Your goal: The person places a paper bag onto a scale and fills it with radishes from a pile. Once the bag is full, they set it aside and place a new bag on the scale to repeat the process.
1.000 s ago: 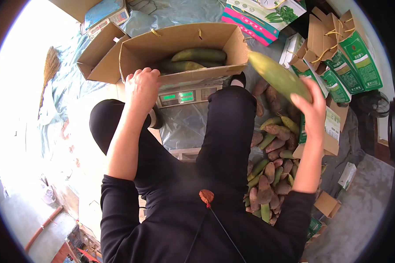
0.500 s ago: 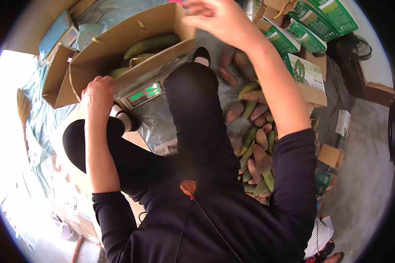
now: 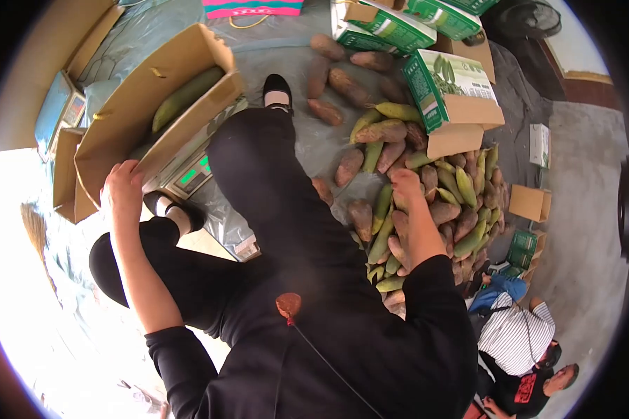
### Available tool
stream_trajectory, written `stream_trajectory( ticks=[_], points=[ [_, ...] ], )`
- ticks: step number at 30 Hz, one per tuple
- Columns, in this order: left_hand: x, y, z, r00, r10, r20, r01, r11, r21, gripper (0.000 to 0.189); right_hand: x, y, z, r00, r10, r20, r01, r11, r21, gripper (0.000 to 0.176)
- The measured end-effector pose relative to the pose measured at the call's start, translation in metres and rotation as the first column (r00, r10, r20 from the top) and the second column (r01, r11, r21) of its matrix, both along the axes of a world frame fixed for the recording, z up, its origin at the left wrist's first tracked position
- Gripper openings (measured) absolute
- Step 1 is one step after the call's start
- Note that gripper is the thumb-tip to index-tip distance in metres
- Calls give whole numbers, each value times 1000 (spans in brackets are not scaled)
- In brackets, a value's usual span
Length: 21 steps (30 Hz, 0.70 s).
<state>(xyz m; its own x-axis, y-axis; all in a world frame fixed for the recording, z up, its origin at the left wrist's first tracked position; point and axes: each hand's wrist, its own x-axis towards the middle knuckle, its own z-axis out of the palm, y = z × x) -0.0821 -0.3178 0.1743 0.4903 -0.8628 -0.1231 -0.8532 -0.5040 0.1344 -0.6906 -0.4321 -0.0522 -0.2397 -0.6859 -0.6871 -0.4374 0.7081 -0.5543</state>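
My left hand (image 3: pixel 122 185) is closed over the near end of a long open cardboard box (image 3: pixel 84 157). One long green vegetable (image 3: pixel 187 98) lies inside that box, and the box sits over a scale (image 3: pixel 189 174) with lit green digits. My right hand (image 3: pixel 407 183) is down at a floor pile of long vegetables, some green and some reddish brown. Its fingers are curled and bunched; what they grip, if anything, is hidden. Close to it are a brown vegetable (image 3: pixel 349 166) and a green one (image 3: pixel 382 207).
Green and white printed cartons (image 3: pixel 426 98) stand beyond the pile, with a fan (image 3: pixel 534 19) behind them. A pink and teal bag (image 3: pixel 251 7) is at the far edge. Small boxes (image 3: pixel 530 202) lie to the right. Other people (image 3: pixel 517 332) are at lower right.
My right hand has come down from above the box's far end to the vegetable pile on the right. The left hand stays on the box. The view has swung right.
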Motion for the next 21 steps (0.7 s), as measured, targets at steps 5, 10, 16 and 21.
stream_trajectory(
  ticks=[5,10,16,21],
  points=[
    [3,-2,-6,1000,-9,-2,9,1000,17,25,-2,34,-9,987,-74,-140,84,995,62,21],
    [5,-4,-10,1000,-29,-10,29,999,36,27,-23,27,-5,805,249,-539,-313,949,-29,23],
    [6,-8,-12,999,18,-26,-16,995,99,32,-68,25,23,680,200,-706,-292,956,-10,20],
    [6,-5,-15,999,22,-22,-21,996,82,34,-123,19,-6,630,252,-735,-248,962,117,21]
  ],
)
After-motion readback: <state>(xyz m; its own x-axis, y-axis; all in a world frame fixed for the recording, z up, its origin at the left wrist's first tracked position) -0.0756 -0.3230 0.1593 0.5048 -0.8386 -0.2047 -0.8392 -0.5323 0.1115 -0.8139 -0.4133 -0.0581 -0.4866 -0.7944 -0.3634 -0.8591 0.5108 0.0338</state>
